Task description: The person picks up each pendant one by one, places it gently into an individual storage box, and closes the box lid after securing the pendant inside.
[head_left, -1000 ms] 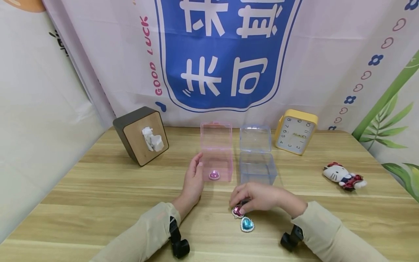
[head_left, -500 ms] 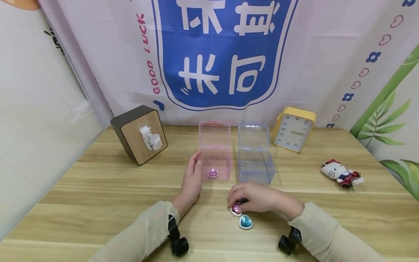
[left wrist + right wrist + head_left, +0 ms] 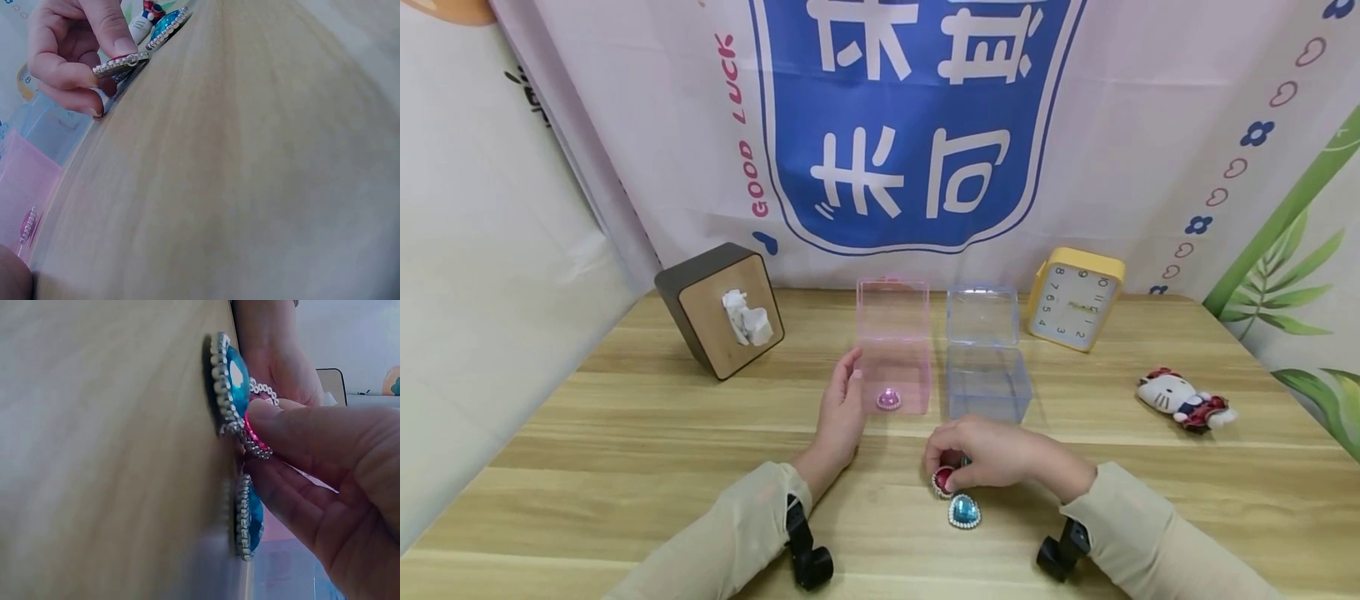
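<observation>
My right hand (image 3: 981, 452) pinches a pinkish-red gem (image 3: 943, 482) with a beaded silver rim between thumb and fingers, tilted up off the table in the left wrist view. Just in front of it lies a blue heart-shaped gem (image 3: 964, 512) with a pearly rim. A second blue gem (image 3: 249, 517) sits under the fingers, mostly hidden in the head view. My left hand (image 3: 841, 410), fingers fairly straight, rests against the left side of a clear pink box (image 3: 917, 375) with its lid raised. Inside that box is a pink gem (image 3: 889, 399).
A clear blue box (image 3: 988, 392), lid up, stands right of the pink one. Behind are a yellow clock (image 3: 1075, 300) and, at left, a tissue box (image 3: 722, 312). A cat figurine (image 3: 1183, 402) lies on the right of the wooden table (image 3: 625, 467).
The pinkish-red gem has tilted up in my right hand's pinch, and a bit of the blue gem behind it now shows. My left hand stays at the pink box.
</observation>
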A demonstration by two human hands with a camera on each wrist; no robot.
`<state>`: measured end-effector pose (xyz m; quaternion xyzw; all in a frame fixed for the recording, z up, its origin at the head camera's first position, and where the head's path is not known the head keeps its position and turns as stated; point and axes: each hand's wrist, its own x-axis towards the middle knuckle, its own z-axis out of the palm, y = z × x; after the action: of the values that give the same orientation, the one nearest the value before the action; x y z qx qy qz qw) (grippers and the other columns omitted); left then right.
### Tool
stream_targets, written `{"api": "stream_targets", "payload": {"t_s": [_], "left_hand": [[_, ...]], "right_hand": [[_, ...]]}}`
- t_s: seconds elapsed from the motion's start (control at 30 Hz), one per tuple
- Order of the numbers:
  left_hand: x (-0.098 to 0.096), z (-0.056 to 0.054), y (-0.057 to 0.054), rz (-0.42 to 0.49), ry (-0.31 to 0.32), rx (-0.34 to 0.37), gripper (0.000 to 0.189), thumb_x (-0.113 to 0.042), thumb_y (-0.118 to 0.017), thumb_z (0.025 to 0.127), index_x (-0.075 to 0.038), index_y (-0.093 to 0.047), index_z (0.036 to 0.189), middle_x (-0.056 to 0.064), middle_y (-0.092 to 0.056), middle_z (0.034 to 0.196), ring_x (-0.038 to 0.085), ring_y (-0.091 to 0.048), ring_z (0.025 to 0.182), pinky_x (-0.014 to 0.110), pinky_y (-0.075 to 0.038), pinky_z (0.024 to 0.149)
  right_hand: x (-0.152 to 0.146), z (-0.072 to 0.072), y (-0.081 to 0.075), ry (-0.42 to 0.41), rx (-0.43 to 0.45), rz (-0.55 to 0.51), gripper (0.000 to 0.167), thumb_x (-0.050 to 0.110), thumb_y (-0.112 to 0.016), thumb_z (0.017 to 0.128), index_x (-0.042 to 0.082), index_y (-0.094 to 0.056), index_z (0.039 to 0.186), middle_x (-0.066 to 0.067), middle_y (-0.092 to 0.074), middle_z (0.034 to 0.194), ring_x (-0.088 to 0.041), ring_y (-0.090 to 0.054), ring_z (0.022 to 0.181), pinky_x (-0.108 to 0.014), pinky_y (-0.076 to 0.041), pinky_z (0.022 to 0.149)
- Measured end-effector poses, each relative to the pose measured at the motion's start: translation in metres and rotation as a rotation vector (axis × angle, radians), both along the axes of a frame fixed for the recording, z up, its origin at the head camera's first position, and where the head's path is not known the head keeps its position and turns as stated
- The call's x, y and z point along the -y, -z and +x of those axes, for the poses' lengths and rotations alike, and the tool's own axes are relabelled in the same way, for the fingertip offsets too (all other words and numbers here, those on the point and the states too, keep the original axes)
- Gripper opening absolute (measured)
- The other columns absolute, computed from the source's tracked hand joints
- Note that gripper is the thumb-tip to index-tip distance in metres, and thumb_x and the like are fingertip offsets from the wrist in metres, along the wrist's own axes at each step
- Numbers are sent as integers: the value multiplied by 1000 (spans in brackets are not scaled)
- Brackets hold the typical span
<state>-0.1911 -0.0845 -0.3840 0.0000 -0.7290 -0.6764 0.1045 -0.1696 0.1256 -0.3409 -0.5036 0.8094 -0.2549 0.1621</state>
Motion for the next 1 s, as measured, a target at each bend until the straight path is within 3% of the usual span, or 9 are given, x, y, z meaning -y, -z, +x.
{"api": "stream_targets", "payload": {"t_s": [0.3, 0.57, 1.0], "left_hand": [[1, 0, 0, -6, -4, -4, 38, -10, -34, 99, -7, -40, 137, 13, -33, 147, 27, -28, 136, 43, -23, 113], [-1, 2, -1, -4, -6, -8, 39, -9, -35, 99, -6, -40, 137, 14, -33, 147, 29, -29, 136, 43, -23, 113], [-1, 3, 0, -1, -1, -16, 40, -9, -35, 98, -5, -38, 138, 15, -32, 147, 31, -29, 136, 44, -22, 113]], "right_hand": [[2, -5, -2, 27, 159, -46, 12, 1, -68, 79, 10, -63, 85, 0, -66, 79, 1, -58, 75, -18, -53, 71], [3, -7, -6, 116, 210, -86, 8, 8, -68, 82, 9, -68, 90, 3, -67, 80, 0, -59, 73, -20, -54, 67], [10, -9, -6, 366, 336, -249, 15, 9, -73, 77, 4, -68, 89, -1, -65, 76, -12, -58, 70, -21, -52, 63]]}}
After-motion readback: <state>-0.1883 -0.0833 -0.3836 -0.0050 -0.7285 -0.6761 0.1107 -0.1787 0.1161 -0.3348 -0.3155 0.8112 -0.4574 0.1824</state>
